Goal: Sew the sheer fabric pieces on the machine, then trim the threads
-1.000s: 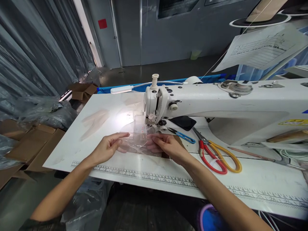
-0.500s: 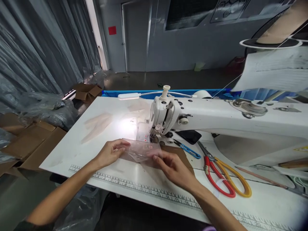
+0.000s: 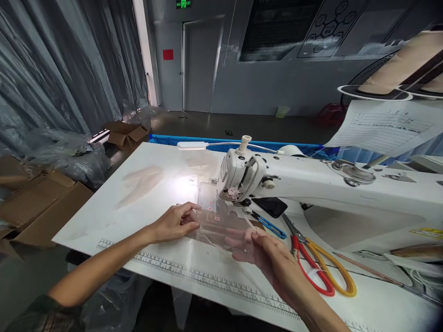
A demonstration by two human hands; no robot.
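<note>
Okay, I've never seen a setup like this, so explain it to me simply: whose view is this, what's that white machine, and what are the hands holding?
There's no robot here. You're looking forward and down from a camera worn on a person's head, so the two bare hands are that person's own. The left hand and right hand hold a clear plastic sheet between them. The white machine is a sewing machine. On the white table, small blue snips and scissors with red and yellow handles lie toward the right. Ruler markings run along the near edge.
</note>
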